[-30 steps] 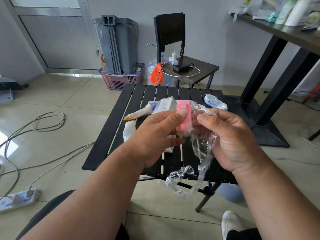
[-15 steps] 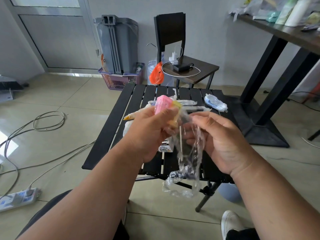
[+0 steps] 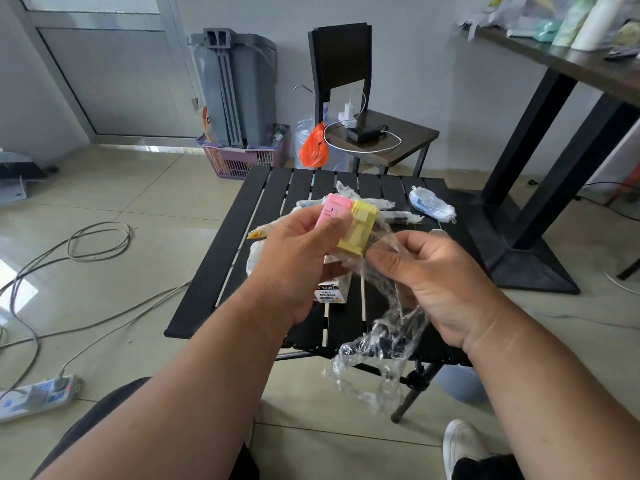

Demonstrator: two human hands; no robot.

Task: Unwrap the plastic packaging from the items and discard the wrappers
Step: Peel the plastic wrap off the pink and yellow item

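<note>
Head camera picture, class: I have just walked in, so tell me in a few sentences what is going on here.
A person sits at a black slatted table and unwraps small items. The left hand grips a pink block and a yellow block side by side. The right hand pinches the clear plastic wrap, which is mostly off; it still clings to the yellow block and hangs loose below the hands. More wrapped items lie on the table behind.

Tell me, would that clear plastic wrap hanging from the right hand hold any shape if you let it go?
Probably not. The clear wrap droops in crumpled folds below the right hand, so it looks floppy and very light. It stretches taut toward the yellow block, suggesting it clings and may stick to fingers.
</note>
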